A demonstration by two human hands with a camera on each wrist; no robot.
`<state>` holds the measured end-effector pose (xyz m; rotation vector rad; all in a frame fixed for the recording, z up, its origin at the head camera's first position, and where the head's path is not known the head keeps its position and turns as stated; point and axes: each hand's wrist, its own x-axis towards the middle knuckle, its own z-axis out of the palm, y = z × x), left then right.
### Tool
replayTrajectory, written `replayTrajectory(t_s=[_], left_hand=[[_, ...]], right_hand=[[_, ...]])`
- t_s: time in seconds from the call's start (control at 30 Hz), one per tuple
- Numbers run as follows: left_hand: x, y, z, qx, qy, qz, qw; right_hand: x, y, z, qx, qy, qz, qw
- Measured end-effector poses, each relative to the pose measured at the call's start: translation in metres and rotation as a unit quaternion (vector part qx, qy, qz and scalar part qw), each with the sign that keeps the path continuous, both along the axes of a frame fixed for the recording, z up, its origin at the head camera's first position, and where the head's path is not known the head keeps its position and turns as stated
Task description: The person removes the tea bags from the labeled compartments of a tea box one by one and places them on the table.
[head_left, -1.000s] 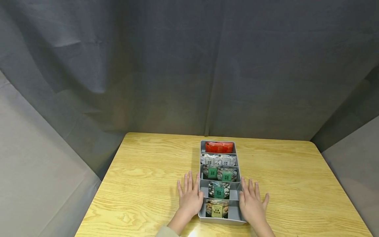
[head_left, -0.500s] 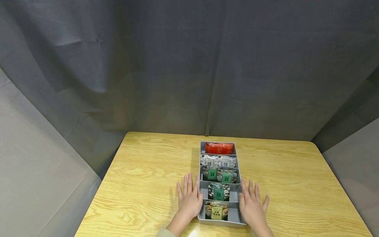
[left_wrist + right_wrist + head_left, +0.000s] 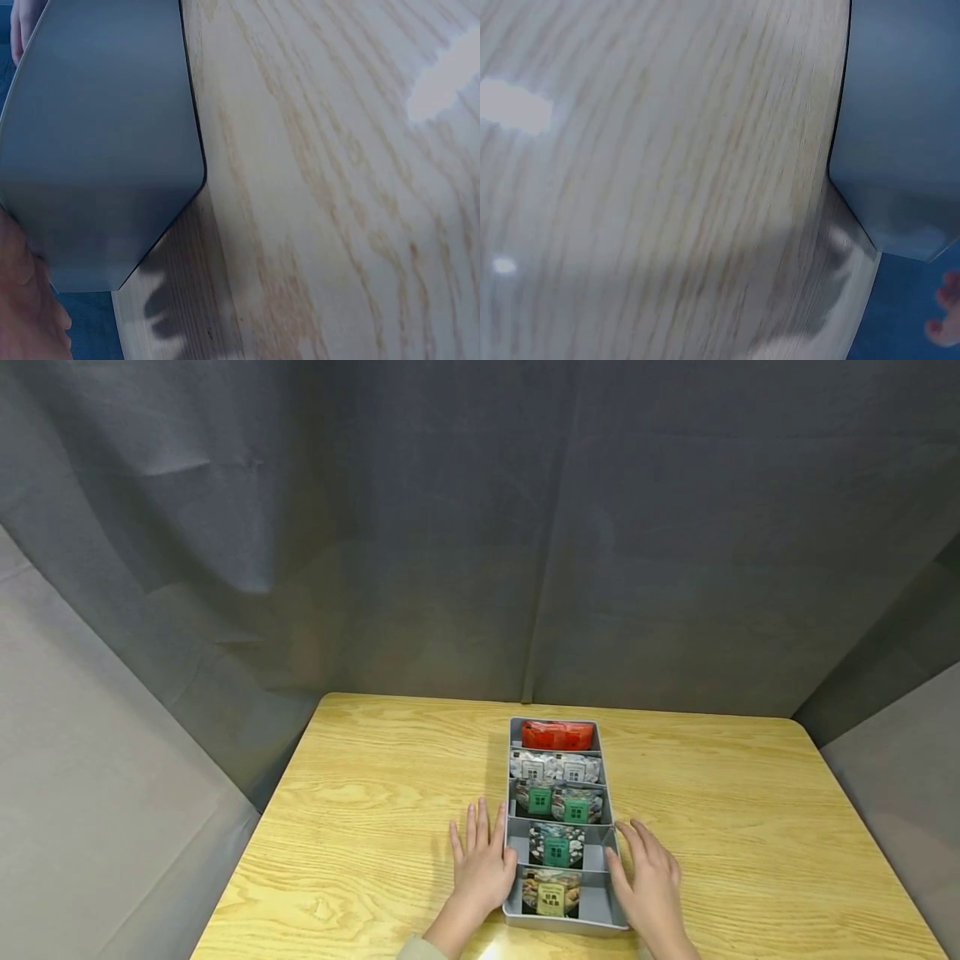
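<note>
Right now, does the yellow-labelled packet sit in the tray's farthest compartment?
No, the yellow-labelled packet is in the nearest compartment, while the farthest compartment holds red packaging.

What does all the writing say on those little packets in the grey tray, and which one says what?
Yellow label: Chinese-looking characters, too small and blurred to read surely.
Teal label behind it: the same.
Two green labels: the same.
White packets: dark characters, too small.
Red packaging: no readable text.
Grey tray: no writing visible.
</note>
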<state>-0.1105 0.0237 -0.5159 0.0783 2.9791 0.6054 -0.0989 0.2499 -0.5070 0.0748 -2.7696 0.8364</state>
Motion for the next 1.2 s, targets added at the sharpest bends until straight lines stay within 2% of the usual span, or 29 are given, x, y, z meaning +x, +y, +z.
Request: replayTrajectory(t_s=[0.07,0.13,0.27,0.47,0.8,1.2], left_hand=[[0.0,0.0,0.0,0.0,-0.001,0.0,1.0],[0.0,0.0,0.0,0.002,0.0,0.001,1.0],[0.0,0.0,0.0,0.012,-0.001,0.0,0.9999],[-0.001,0.0,-0.002,0.019,-0.008,-0.001,0.9998],[-0.001,-0.001,-0.001,0.017,-0.012,-0.001,0.9998],[-0.001,0.0,-0.001,0.02,-0.015,0.001,0.9997]], right_hand=[[0.001,0.0,-0.001,-0.009,0.051,0.027,0.9983],[0.002,0.0,-0.002,-0.009,0.08,0.057,0.9951],[0.005,-0.001,-0.003,0.004,0.087,0.102,0.991],[0.012,-0.002,-0.008,0.014,0.103,0.133,0.9857],[0.021,-0.005,-0.013,0.037,0.132,0.132,0.9817],[0.029,-0.018,-0.01,0.053,0.073,0.093,0.9916]])
